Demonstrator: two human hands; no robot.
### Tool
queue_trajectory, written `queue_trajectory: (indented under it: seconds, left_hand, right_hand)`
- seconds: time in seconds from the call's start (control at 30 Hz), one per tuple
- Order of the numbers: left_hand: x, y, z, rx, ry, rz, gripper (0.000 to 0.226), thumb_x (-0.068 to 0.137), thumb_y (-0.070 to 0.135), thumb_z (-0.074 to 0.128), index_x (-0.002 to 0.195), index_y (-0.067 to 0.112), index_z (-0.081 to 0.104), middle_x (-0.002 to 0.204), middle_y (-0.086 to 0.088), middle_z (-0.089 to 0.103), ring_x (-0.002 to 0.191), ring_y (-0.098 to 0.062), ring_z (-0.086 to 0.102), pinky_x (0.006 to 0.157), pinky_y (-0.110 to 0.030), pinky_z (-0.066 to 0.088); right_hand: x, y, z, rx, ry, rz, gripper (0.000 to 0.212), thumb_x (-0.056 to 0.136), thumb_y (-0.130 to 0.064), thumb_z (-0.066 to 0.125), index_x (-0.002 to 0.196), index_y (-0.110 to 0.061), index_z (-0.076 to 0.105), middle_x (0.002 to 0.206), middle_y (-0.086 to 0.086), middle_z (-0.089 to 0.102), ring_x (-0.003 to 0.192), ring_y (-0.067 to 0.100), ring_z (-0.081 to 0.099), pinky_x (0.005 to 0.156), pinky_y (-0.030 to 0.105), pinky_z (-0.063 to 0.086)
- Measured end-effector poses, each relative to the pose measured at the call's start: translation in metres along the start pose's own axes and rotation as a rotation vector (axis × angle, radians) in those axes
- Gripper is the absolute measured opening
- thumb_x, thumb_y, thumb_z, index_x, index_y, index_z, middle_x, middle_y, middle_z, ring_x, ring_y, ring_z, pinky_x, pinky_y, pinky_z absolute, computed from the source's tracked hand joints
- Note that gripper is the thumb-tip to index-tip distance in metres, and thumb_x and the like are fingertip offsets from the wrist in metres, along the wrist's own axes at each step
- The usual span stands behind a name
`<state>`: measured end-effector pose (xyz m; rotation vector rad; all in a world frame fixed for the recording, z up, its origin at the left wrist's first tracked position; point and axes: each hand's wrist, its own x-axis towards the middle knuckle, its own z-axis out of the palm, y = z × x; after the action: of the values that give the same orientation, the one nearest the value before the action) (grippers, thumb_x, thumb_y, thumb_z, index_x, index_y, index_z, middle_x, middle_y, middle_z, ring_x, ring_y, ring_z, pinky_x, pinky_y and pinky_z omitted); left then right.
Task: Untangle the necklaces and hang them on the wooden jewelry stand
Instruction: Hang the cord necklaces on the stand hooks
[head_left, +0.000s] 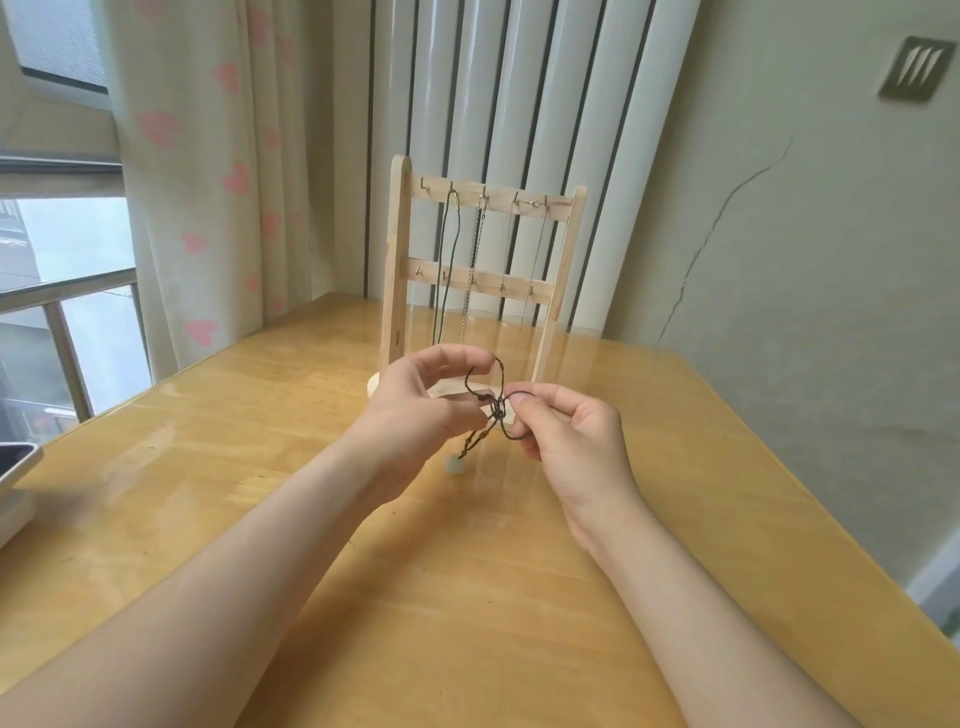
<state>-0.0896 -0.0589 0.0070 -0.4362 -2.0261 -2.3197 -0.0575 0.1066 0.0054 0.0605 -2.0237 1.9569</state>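
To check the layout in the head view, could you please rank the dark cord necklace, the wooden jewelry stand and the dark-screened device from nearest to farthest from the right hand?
1. dark cord necklace: pinched in the right hand itself.
2. wooden jewelry stand: upright, just beyond that hand.
3. dark-screened device: far off at the left edge of the wooden table.

Wooden jewelry stand (395, 260) upright, 2 crossbars w/ small hooks; top bar carries a green cord necklace (445, 249), a chain necklace (474, 254) & a thin chain necklace (537, 249), all hanging straight. In front of it, tangled black cord necklace (498, 410), knotted, w/ small beads & pale pendant (453, 464) dangling, pinched between left hand (415, 405) & right hand (571, 441).
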Motion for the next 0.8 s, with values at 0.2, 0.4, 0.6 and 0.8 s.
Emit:
queue_trajectory:
  seconds: [0.2, 0.4, 0.6, 0.8]
  left_hand:
    - [-0.001, -0.003, 0.003, 0.116, 0.046, 0.05, 0.036, 0.088, -0.001, 0.085, 0.112, 0.023, 0.075, 0.123, 0.005, 0.075, 0.088, -0.015, 0.077, 0.096, -0.037, 0.059]
    - [-0.001, 0.0, 0.002, 0.231, 0.09, 0.117, 0.036, 0.085, 0.004, 0.089, 0.112, 0.019, 0.072, 0.117, 0.005, 0.075, 0.086, -0.012, 0.08, 0.078, -0.022, 0.057]
    - [-0.002, 0.0, 0.004, 0.253, 0.093, 0.177, 0.034, 0.085, 0.0, 0.087, 0.11, 0.018, 0.072, 0.109, 0.001, 0.077, 0.084, -0.014, 0.08, 0.077, -0.025, 0.061]
    - [0.001, 0.0, 0.003, 0.138, 0.035, 0.141, 0.03, 0.094, -0.003, 0.069, 0.113, 0.021, 0.072, 0.107, 0.0, 0.07, 0.087, -0.013, 0.066, 0.08, -0.027, 0.052]
  right_hand:
    - [0.001, 0.003, -0.001, -0.004, -0.011, 0.023, 0.013, 0.1, -0.015, 0.069, 0.1, -0.016, 0.082, 0.068, -0.002, 0.067, 0.063, 0.004, 0.06, 0.068, 0.015, 0.047]
    - [0.001, 0.006, -0.002, -0.116, 0.021, -0.072, 0.005, 0.093, -0.017, 0.081, 0.095, -0.02, 0.083, 0.084, -0.001, 0.081, 0.08, 0.009, 0.076, 0.073, 0.017, 0.057]
    - [0.006, 0.014, 0.0, -0.283, -0.033, -0.075, 0.012, 0.107, -0.023, 0.061, 0.102, -0.025, 0.072, 0.089, -0.005, 0.076, 0.082, 0.014, 0.069, 0.072, 0.026, 0.056]
    - [0.006, 0.01, 0.004, -0.036, -0.073, 0.092, 0.022, 0.109, -0.02, 0.05, 0.091, -0.018, 0.063, 0.083, -0.004, 0.059, 0.082, 0.017, 0.061, 0.069, 0.032, 0.049]
